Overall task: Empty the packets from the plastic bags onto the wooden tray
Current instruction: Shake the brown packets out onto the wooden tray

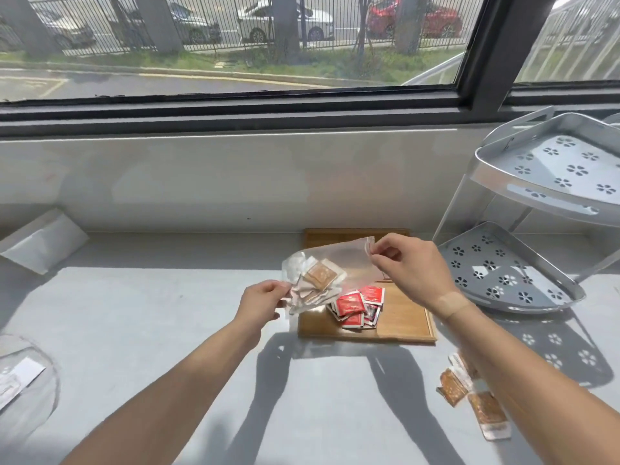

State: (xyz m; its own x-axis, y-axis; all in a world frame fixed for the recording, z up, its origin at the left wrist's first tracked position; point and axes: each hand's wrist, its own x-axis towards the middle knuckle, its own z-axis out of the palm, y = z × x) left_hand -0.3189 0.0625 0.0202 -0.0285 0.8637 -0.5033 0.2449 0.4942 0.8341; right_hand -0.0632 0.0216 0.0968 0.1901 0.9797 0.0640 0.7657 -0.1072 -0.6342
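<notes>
A clear plastic bag [330,271] with brown packets [320,275] inside is pinched at its lower end by the left hand [265,302] fingers and at its upper corner by the right hand [411,263] fingers. Just beneath them, red packets [357,305] are piled on the wooden tray [401,318].

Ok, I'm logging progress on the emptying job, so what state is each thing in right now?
plastic bag: held up over the tray, brown packets inside
left hand: pinching the bag's lower end
right hand: pinching the bag's upper edge
wooden tray: flat on the counter, partly filled
red packets: heaped on the tray
brown packets on counter: loose, off the tray
grey rack: shelves empty
</notes>
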